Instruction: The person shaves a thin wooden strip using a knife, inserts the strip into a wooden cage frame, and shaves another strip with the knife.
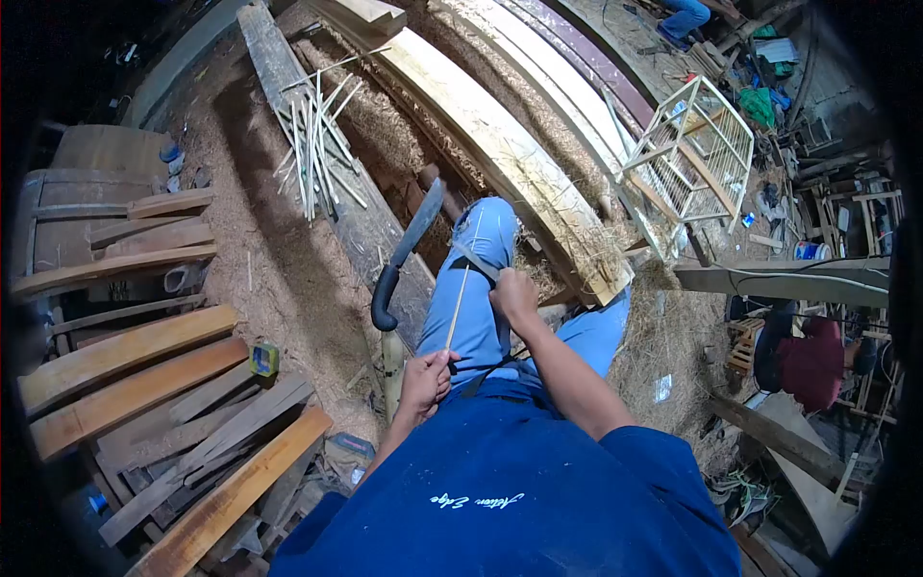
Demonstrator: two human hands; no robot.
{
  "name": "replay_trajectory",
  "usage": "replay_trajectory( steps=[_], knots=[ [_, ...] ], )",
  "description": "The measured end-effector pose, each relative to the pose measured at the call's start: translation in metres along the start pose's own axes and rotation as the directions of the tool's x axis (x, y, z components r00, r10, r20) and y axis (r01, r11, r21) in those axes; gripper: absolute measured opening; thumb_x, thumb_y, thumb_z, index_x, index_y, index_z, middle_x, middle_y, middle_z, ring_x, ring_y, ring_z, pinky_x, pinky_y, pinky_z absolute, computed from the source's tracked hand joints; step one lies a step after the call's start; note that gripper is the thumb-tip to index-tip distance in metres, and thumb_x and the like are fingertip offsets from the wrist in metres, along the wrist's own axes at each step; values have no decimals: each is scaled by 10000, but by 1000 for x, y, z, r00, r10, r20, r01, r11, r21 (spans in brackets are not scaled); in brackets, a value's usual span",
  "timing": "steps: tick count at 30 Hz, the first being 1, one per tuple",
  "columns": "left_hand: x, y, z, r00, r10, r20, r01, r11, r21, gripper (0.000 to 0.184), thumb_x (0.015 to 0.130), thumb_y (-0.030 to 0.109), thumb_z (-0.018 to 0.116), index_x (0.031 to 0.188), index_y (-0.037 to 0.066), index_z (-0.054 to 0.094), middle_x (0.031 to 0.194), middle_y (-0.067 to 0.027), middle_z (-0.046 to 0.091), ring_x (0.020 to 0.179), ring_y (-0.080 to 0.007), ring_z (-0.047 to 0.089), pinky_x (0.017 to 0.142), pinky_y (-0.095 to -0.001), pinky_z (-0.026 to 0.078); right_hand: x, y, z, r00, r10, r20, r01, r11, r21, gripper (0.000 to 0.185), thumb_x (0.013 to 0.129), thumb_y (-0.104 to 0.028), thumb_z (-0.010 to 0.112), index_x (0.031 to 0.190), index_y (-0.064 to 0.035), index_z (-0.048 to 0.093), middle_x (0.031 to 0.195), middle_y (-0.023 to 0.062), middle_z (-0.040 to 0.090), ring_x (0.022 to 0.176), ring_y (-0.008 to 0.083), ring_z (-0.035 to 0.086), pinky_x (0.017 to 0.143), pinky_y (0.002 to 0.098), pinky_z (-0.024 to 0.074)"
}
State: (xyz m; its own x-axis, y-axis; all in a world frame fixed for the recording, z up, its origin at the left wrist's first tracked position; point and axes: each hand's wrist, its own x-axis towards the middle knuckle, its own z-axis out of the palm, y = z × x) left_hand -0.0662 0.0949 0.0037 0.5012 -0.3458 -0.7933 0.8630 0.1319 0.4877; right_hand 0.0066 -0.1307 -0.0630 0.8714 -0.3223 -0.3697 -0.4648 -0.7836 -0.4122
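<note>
strip (pixel 460 310): 1, pale, slender, nearly straight, lying along the bent left leg (pixel 445 306) in blue trousers. left hand (pixel 424 383): fingers pinching the strip's lower end. right hand (pixel 516 296): fingers clenched on 1 short grey blade (pixel 475 262), which crosses the strip; contact cannot be confirmed. also noted: 1 black-handled machete (pixel 415 234), 1 loose heap of similar sticks (pixel 313 144), overlapping, count not determinable, and 1 slatted wooden cage (pixel 707 175).

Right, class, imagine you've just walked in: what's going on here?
A seated person's left hand grips the near end of a thin stick laid along their jeans-clad leg, while the right hand holds a flat blade across it. A black-handled knife rests at the grey plank alongside; loose sticks lie heaped farther up it.
</note>
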Motion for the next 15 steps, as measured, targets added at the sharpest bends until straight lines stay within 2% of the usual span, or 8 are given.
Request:
replay_trajectory(
  steps=[5, 8, 15],
  knots=[
    [21, 24, 24, 999, 42, 18, -43, 997, 72, 291, 1042, 238, 469, 1069, -8, 622, 554, 58, 382, 390, -34, 305, 366, -216, 261, -12, -12, -8, 998, -37, -51, 38, 999, 18, 148, 717, -133, 637, 806, -21, 679, 813, 257, 673, 806, 450, 668, 743, 540, 541],
    [55, 35, 35, 996, 74, 57, -80, 990, 114, 271, 1038, 231, 475, 1053, 9, 630, 559, 60, 393, 391, -32, 304, 358, -218, 241, -13, -9, -14, 981, -193, 30, 194, 980, -48, 181, 736, -181, 683, 845, -37, 679, 826, 249, 677, 815, 428, 682, 729, 522, 552],
    [71, 35, 42, 998, 50, 32, -54, 991, 126, 264, 1036, 214, 477, 1007, 6, 637, 538, 73, 363, 391, -27, 291, 357, -224, 198, -12, -1, -7, 981, -192, 36, 194, 979, -65, 105, 741, -139, 667, 797, -50, 673, 793, 226, 678, 781, 417, 683, 696, 529, 546]
  ],
)
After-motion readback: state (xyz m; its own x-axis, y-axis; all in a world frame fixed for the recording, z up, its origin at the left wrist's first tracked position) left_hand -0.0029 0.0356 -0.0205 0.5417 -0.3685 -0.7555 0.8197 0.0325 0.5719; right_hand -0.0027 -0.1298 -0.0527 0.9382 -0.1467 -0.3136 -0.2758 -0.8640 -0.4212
